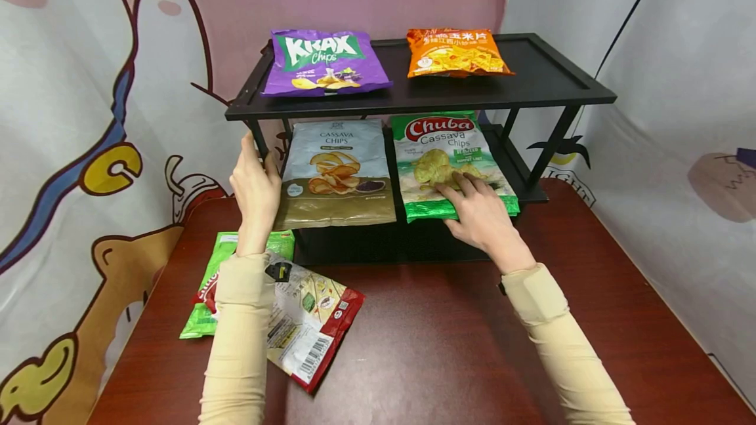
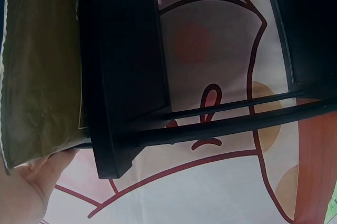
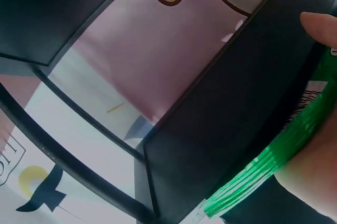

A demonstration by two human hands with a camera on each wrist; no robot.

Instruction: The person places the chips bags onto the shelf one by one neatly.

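My left hand [image 1: 256, 189] is at the front left post [image 1: 257, 140] of a black two-tier rack, fingers on one side and thumb on the other. A gold and pale blue cassava chips bag [image 1: 336, 172] lies beside it on the lower shelf; its edge covers part of that hand [image 2: 26, 192] in the left wrist view. My right hand [image 1: 481, 215] rests with extended fingers on the lower front of a green and white Chuba chips bag [image 1: 440, 149], to the right on that shelf. The bag's green crimped edge [image 3: 253, 176] shows close under the palm in the right wrist view.
On the upper shelf [image 1: 520, 71] lie a purple Krax chips bag [image 1: 325, 64] and an orange corn chips bag [image 1: 457, 51]. A green bag [image 1: 203, 320] and a red-edged bag [image 1: 313, 320], back up, overlap on the brown table [image 1: 443, 346] below the left forearm.
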